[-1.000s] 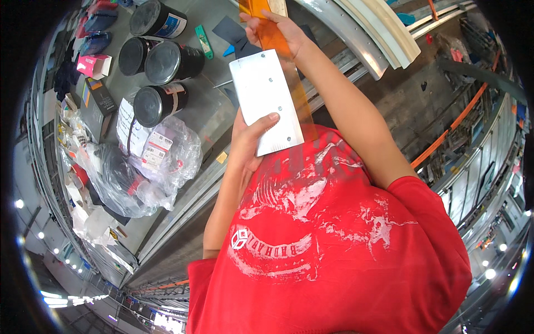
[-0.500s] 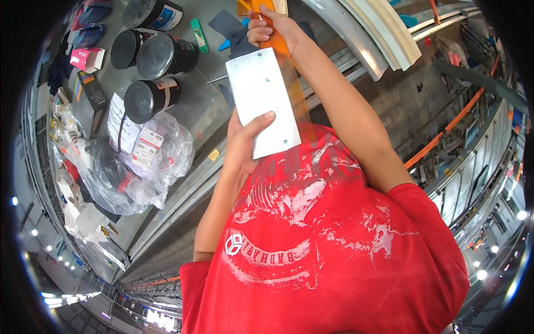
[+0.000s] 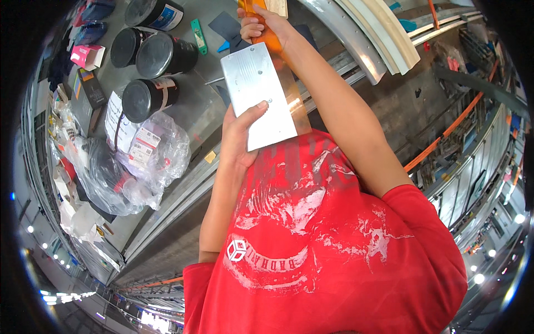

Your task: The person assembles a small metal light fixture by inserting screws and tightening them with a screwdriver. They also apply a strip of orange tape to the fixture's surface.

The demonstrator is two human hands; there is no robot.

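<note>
A flat white-silver metal plate [image 3: 261, 119] with several small screws or screw holes rests tilted in my left hand [image 3: 240, 133]. The left thumb presses on its face, while the other fingers are hidden behind it. Beyond the plate, my right hand [image 3: 270, 28] has its fingers curled round a translucent orange plastic strip [image 3: 271, 42]. That strip runs down along the plate's right edge, partly behind it, toward my red shirt. I cannot tell whether strip and plate touch.
Several black lidded tubs [image 3: 167, 54] stand on the grey table [image 3: 194, 125] at left, beside a green cutter [image 3: 199, 37]. Clear plastic wrapping [image 3: 172, 136] lies nearer. Dark sheets [image 3: 225, 25] lie near the right hand. Long curved metal profiles [image 3: 356, 39] extend at the upper right.
The plate and my left hand have shifted slightly up and left. My right hand, with the orange strip, has also moved a little left.
</note>
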